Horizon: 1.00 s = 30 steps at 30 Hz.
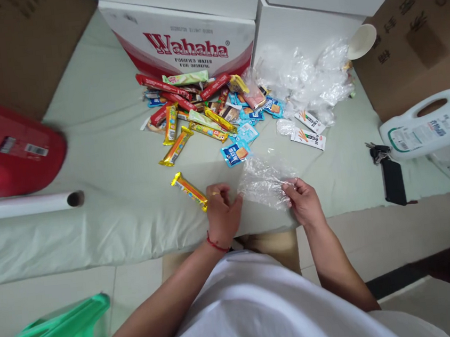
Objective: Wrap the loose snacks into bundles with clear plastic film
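Note:
A clear plastic bag (264,180) lies crinkled and flat at the table's front. My right hand (305,200) pinches its right edge between thumb and fingers. On the other side, my left hand (224,217), with a red string on the wrist, rests with fingers loosely curled and the thumb apart, its tip close to the bag's left edge. A yellow-wrapped snack bar (189,191) lies just left of that hand, its lower end against or under the hand. Beyond the bag are a blue snack packet (235,154) and a mixed pile of wrapped snacks (198,107).
More clear bags (304,79) are heaped at the back right beside two white packets (309,137). A Wahaha carton (183,39) stands behind. Keys with a black fob (393,180) and a white jug (425,123) are right; a red container (9,143) and white roll (23,205) left.

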### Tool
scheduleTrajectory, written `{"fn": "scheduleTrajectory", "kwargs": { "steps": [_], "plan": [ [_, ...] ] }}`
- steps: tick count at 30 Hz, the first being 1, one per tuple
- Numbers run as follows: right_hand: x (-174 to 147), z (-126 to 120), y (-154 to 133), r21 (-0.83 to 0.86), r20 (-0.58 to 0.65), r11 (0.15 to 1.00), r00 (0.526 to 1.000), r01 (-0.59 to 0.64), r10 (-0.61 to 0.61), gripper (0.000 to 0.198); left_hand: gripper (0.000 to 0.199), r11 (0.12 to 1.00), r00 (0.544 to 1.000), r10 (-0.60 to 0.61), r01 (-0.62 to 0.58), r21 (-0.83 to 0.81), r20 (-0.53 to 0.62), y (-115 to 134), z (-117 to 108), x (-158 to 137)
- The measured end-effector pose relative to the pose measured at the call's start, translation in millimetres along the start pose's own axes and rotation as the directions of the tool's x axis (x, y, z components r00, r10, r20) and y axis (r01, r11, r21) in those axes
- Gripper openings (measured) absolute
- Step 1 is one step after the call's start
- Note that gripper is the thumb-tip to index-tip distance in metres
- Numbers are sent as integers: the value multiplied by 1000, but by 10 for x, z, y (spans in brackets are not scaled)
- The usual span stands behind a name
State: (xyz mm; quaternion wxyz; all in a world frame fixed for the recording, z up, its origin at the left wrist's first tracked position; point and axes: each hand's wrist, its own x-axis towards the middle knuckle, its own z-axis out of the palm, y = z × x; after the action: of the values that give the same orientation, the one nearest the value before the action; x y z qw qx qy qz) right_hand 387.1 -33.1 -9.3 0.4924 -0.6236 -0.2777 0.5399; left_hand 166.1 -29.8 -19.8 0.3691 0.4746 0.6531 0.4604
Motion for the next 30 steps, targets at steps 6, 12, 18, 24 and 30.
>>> {"fn": "scheduleTrajectory", "kwargs": {
  "steps": [6,12,18,24,30],
  "plan": [
    [-144,115,123,-160,53,985,997,68,-60,35,15,919,867,381,-393,-29,320,137,-37,-147],
    [-333,41,255,-336,90,910,970,242,-225,26,16,934,886,-228,316,-164,404,180,180,-46],
    [-414,-90,315,-489,329,565,741,664,-586,15,47,756,753,-353,580,-304,556,395,272,11],
    [-442,-146,285,-478,432,440,640,760,-636,32,50,736,753,-389,600,-312,531,399,249,-27],
    [-425,-115,310,-507,533,333,593,795,-603,35,24,902,810,-285,407,-141,512,386,242,-100]
  ]
}}
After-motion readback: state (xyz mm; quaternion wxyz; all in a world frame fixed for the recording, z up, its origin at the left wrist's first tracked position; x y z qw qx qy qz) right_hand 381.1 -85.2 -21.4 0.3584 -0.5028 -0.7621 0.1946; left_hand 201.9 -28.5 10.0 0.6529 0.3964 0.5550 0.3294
